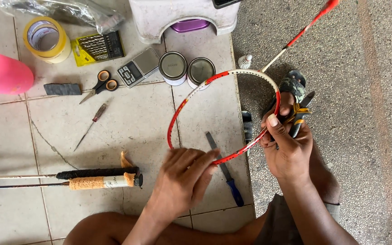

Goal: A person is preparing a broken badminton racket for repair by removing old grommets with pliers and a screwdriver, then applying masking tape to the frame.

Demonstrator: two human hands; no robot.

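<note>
An unstrung red and white badminton racket frame (184,102) hangs over the tiled floor, its shaft running up to the top right. My left hand (183,177) pinches the near rim of the frame. My right hand (286,145) grips the frame's right side and also holds black and yellow pliers (301,115) against it. A file with a blue handle (225,170) lies on the floor just under the frame, between my hands.
Two small tins (187,69), a pocket scale (138,67), scissors (100,84), a screwdriver (90,126), a drill bit set (98,47), yellow tape (47,39) and a pink cup (1,72) lie on the tiles. Two racket handles (98,178) lie at left. A white stool (182,16) and a shuttlecock (246,61) are beyond.
</note>
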